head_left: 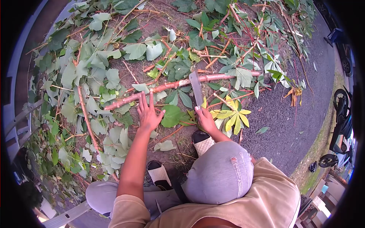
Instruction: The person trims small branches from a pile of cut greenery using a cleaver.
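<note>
A long reddish-brown stem (173,86) lies across the cut foliage in front of me. My left hand (149,115) reaches to it with its fingers stretched out and spread, the fingertips touching or right beside the bark. In my right hand (205,118) is a knife (195,88) with a broad grey blade, the fingers closed round its handle. Its blade points away from me and meets or crosses the stem near a pale, scraped spot. The handle is mostly hidden by my hand. A yellow leaf (234,116) lies to the right of that hand.
Cut branches and lobed green leaves (108,79) cover the ground to the left and ahead. Dark asphalt (281,125) runs along the right, with a parked motorcycle (339,125) beyond it. My shoes (159,174) are close below my hands. A metal rail (66,216) stands at lower left.
</note>
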A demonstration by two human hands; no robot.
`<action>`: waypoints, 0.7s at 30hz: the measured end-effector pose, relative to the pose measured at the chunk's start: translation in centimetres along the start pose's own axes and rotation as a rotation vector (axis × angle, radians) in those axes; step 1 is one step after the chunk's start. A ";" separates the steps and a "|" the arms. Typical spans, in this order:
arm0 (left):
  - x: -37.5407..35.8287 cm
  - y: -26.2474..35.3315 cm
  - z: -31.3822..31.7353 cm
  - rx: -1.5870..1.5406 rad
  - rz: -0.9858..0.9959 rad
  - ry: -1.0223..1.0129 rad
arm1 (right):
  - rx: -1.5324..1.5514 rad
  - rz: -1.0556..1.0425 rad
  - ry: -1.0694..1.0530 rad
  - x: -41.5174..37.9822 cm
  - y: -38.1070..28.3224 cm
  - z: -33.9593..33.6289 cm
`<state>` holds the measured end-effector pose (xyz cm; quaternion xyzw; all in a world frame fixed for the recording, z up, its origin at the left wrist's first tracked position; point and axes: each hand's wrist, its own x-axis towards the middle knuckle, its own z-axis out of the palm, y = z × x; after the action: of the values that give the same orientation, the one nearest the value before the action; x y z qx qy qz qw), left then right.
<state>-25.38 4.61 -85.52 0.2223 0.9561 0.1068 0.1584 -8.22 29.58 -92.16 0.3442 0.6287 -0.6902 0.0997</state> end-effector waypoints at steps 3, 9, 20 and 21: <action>-0.4 -1.9 2.1 0.021 0.035 -0.027 | -0.147 -0.077 0.026 -0.1 0.6 0.0; -0.3 -3.8 -1.3 -0.081 0.155 -0.247 | -0.211 -0.119 0.101 0.6 1.7 0.7; -1.4 -6.7 -2.3 -0.042 0.451 -0.166 | -0.418 -0.251 0.222 -0.9 1.0 1.2; -0.9 -7.2 -2.9 -0.036 0.471 -0.177 | -0.414 -0.213 0.207 -1.2 -0.1 1.3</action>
<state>-28.46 -2.49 -84.57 0.4447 0.8581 0.1379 0.2162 -7.87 28.04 -91.36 0.3173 0.7962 -0.5144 0.0299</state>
